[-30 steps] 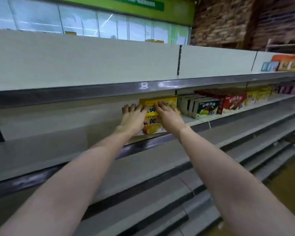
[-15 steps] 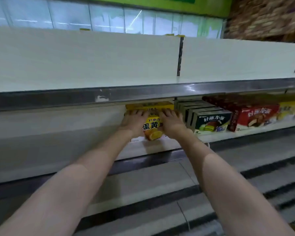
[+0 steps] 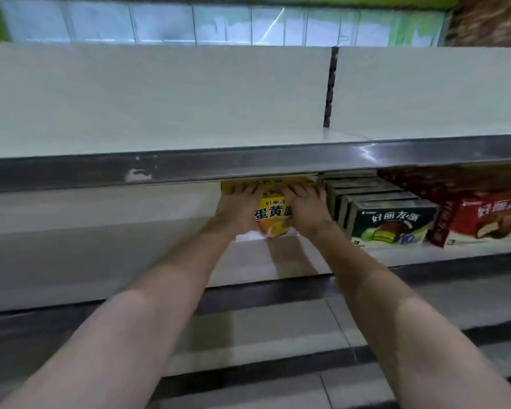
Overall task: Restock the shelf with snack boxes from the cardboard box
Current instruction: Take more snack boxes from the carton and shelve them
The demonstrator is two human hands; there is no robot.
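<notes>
While both forearms are reaching up from the bottom of the frame, the head view is showing the two hands meeting just above the middle of the picture, on a yellow snack box (image 3: 273,215) standing on the second shelf (image 3: 278,261). The left hand (image 3: 236,208) is lying against the left part of the box's front, fingers stretched up to its top edge; the right hand (image 3: 306,209) is doing the same on the right part. Neither hand is curling round the box: the fingers are looking straight and flat, which reads as pressing the box back into its row rather than carrying it. More yellow is showing behind its top edge, probably another box of the same kind.

Just right of the right hand, a row of green snack boxes (image 3: 393,224) is standing one behind another, faces forward, and the yellow box seems to be going in flush beside them so the fronts line up. Further right, red snack boxes (image 3: 490,219) are sitting against the green row. The top shelf (image 3: 160,101) is filling the upper half of the frame, its metal front edge hiding the fingertips' reach in part. The cardboard box is not appearing anywhere in this view.
</notes>
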